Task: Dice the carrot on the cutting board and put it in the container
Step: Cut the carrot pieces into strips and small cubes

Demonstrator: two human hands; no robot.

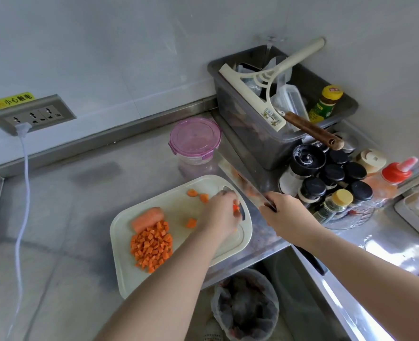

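A pale cutting board lies on the steel counter. On it sit an uncut carrot stub, a pile of several orange dice and a few loose chunks. My left hand reaches over the board's far right end and pinches a small carrot piece near the handle slot. My right hand grips the handle of a cleaver, whose blade is raised and points away to the upper left, off the board. A round container with a pink lid stands closed behind the board.
A grey bin with a squeegee, boxes and a bottle stands at the back right. Spice jars and sauce bottles crowd the right. A wall socket with a white cable is at left. A lined waste bin sits below the counter edge.
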